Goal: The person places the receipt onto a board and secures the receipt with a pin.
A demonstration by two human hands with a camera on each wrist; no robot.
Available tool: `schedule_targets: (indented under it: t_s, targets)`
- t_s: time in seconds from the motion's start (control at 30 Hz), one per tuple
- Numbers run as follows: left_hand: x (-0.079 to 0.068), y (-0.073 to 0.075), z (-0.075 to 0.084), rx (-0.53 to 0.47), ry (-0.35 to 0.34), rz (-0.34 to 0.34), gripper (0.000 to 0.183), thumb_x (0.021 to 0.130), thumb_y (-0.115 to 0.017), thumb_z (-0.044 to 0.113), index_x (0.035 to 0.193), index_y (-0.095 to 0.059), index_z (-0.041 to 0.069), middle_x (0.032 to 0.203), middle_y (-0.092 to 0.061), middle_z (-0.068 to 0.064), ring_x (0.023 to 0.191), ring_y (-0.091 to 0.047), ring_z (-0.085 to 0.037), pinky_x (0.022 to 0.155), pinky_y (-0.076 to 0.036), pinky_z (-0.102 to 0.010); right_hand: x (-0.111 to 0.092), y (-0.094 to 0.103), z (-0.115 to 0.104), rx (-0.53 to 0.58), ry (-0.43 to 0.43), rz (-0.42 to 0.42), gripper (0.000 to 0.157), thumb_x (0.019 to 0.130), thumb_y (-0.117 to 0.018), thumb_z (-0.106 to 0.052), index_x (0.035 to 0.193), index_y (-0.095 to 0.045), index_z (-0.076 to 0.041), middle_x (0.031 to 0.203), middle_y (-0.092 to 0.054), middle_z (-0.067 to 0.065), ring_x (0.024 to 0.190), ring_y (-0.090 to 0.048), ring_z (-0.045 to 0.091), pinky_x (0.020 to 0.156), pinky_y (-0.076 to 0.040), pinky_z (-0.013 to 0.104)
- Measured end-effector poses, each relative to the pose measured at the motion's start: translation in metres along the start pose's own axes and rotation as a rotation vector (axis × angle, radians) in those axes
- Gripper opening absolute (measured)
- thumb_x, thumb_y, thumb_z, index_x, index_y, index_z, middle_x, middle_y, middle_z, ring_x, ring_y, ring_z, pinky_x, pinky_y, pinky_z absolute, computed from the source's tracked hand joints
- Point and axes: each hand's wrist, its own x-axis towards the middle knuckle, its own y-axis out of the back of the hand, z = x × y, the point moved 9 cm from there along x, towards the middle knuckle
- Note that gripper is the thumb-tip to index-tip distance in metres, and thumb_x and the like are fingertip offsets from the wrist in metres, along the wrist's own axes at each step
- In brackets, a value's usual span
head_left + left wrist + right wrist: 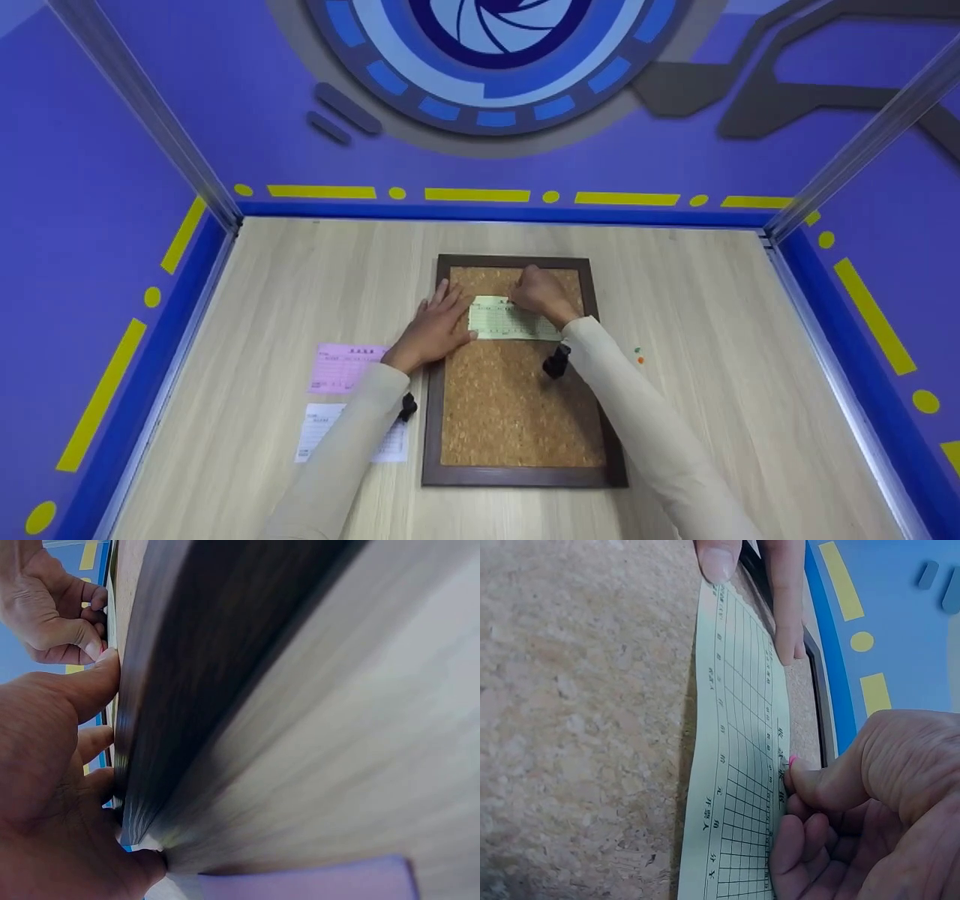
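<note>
A pale green printed slip (pixel 491 322) lies across the upper part of a cork board (pixel 517 409) with a dark wooden frame (pixel 525 475). My left hand (pixel 435 330) reaches over the board's left side with spread fingers; its thumb (pixel 718 564) presses a corner of the slip. At the slip's top edge, my right hand (pixel 538 291) has its fingers curled, with the thumb against a small pink push pin (pixel 792 761). Most of the pin is hidden by the thumb.
Left of the board, a pink slip (pixel 341 369) and a white slip (pixel 315 431) lie on the wooden table (pixel 225 390), partly under the left arm. Tiny green (pixel 637 350) and orange (pixel 640 360) pieces lie right of the board. Blue panels enclose the back and sides.
</note>
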Motion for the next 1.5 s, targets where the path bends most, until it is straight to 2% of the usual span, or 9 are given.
schedule_targets:
  t_s: [0.17, 0.37, 0.5, 0.67, 0.83, 0.93, 1.1, 1.3, 1.5]
  targets:
    - [-0.002, 0.004, 0.003, 0.012, -0.004, 0.014, 0.075, 0.108, -0.069, 0.036, 0.17, -0.04, 0.007, 0.182, -0.022, -0.019, 0.17, -0.004, -0.041, 0.13, -0.014, -0.074, 0.01, -0.005, 0.002, -0.004, 0.011, -0.005, 0.038, 0.087, -0.07, -0.002, 0.059, -0.048, -0.015, 0.057, -0.039, -0.005, 0.051, -0.033, 0.013, 0.049, -0.026, 0.032]
    - [-0.003, 0.005, 0.004, 0.026, 0.001, 0.012, 0.074, 0.109, -0.068, 0.037, 0.171, -0.04, 0.008, 0.182, -0.021, -0.018, 0.17, -0.003, -0.04, 0.13, -0.014, -0.073, 0.031, -0.018, 0.018, -0.001, 0.066, 0.02, 0.036, 0.083, -0.07, -0.002, 0.058, -0.049, -0.016, 0.055, -0.04, -0.005, 0.048, -0.034, 0.012, 0.046, -0.027, 0.031]
    - [-0.002, 0.004, 0.006, 0.029, -0.009, 0.008, 0.073, 0.109, -0.067, 0.037, 0.171, -0.04, 0.008, 0.182, -0.02, -0.019, 0.17, -0.003, -0.041, 0.13, -0.014, -0.073, 0.013, -0.008, 0.01, 0.046, 0.088, 0.025, 0.04, 0.086, -0.07, -0.003, 0.057, -0.046, -0.016, 0.054, -0.037, -0.007, 0.049, -0.031, 0.011, 0.047, -0.024, 0.029]
    - [-0.001, 0.003, 0.006, 0.028, -0.017, 0.009, 0.074, 0.109, -0.068, 0.037, 0.17, -0.04, 0.007, 0.182, -0.02, -0.02, 0.17, -0.003, -0.042, 0.129, -0.013, -0.074, -0.007, 0.004, 0.006, 0.15, 0.153, 0.059, 0.046, 0.1, -0.068, -0.006, 0.06, -0.047, -0.015, 0.057, -0.038, -0.008, 0.052, -0.032, 0.01, 0.05, -0.024, 0.028]
    - [-0.002, 0.003, 0.004, 0.009, -0.004, 0.006, 0.074, 0.11, -0.067, 0.036, 0.171, -0.038, 0.008, 0.183, -0.019, -0.017, 0.17, -0.001, -0.039, 0.13, -0.012, -0.073, -0.015, 0.01, 0.012, 0.267, 0.326, 0.168, 0.023, 0.098, -0.071, -0.003, 0.076, -0.068, -0.007, 0.073, -0.063, -0.003, 0.066, -0.049, 0.012, 0.061, -0.039, 0.027]
    - [-0.003, 0.003, 0.004, -0.003, 0.002, 0.0, 0.074, 0.11, -0.066, 0.037, 0.172, -0.036, 0.008, 0.183, -0.018, -0.017, 0.171, 0.0, -0.038, 0.131, -0.01, -0.071, -0.016, 0.011, 0.017, 0.339, 0.383, 0.193, 0.005, 0.095, -0.075, -0.001, 0.091, -0.08, -0.001, 0.087, -0.077, 0.003, 0.074, -0.058, 0.012, 0.067, -0.045, 0.025]
    - [-0.004, 0.003, 0.006, -0.007, 0.003, -0.008, 0.074, 0.111, -0.065, 0.037, 0.172, -0.036, 0.008, 0.183, -0.018, -0.017, 0.171, 0.001, -0.038, 0.132, -0.01, -0.071, -0.015, 0.006, 0.026, 0.397, 0.377, 0.156, 0.009, 0.095, -0.085, -0.007, 0.104, -0.086, -0.005, 0.094, -0.079, 0.003, 0.079, -0.062, 0.013, 0.068, -0.047, 0.024]
    - [-0.003, 0.003, 0.006, -0.001, 0.003, -0.005, 0.074, 0.11, -0.066, 0.037, 0.172, -0.036, 0.008, 0.183, -0.019, -0.017, 0.171, 0.0, -0.038, 0.131, -0.011, -0.071, -0.016, 0.004, 0.028, 0.43, 0.37, 0.15, 0.01, 0.094, -0.088, -0.008, 0.104, -0.087, -0.007, 0.093, -0.078, 0.002, 0.081, -0.062, 0.013, 0.069, -0.047, 0.024]
    - [-0.004, 0.003, 0.005, -0.018, 0.003, 0.0, 0.074, 0.11, -0.066, 0.036, 0.172, -0.037, 0.007, 0.182, -0.019, -0.018, 0.171, -0.001, -0.038, 0.131, -0.011, -0.071, -0.016, 0.003, 0.027, 0.403, 0.352, 0.148, 0.008, 0.094, -0.089, -0.01, 0.102, -0.088, -0.01, 0.094, -0.08, 0.001, 0.081, -0.064, 0.013, 0.07, -0.049, 0.024]
